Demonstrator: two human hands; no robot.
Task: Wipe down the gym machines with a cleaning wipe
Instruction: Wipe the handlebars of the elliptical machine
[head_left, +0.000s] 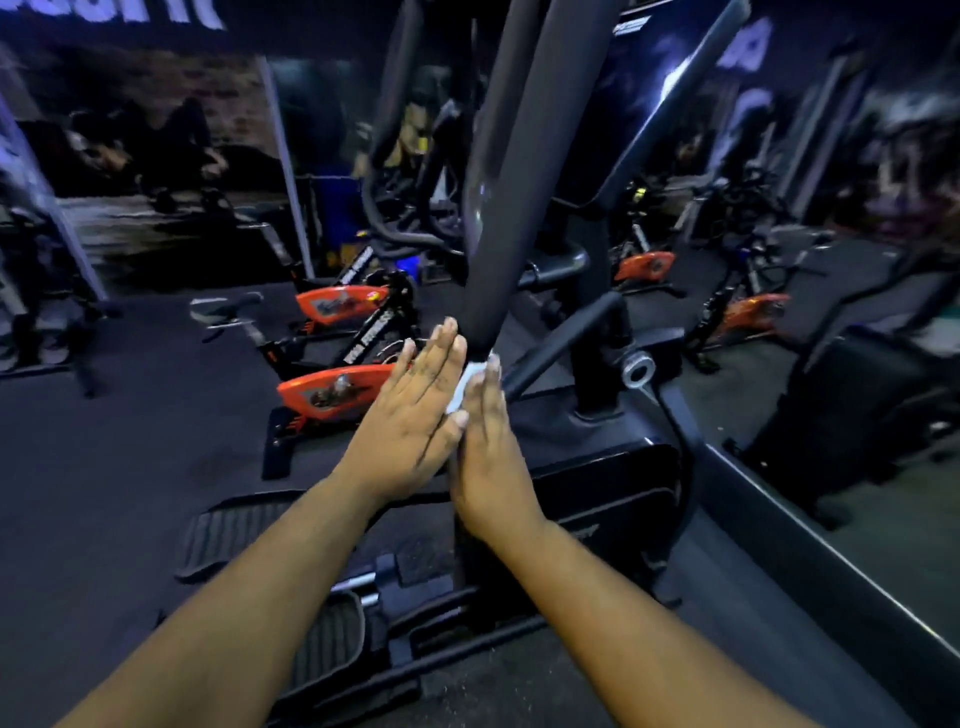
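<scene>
A black elliptical machine stands in front of me, its thick black upright arm (511, 176) rising from the middle of the view. A small white cleaning wipe (467, 387) is pressed between my two flat palms around the lower end of that arm. My left hand (415, 421) lies on the arm's left side with its fingers straight and together. On the right side my right hand (491, 447) presses against the wipe. Most of the wipe is hidden between the hands.
The machine's black housing (613, 467) and ribbed foot pedals (228, 535) lie below my arms. Orange and black spin bikes (337, 389) stand to the left, with more (644, 265) behind on the right. A treadmill (857, 374) stands at the right. Dark floor (104, 467) opens to the left.
</scene>
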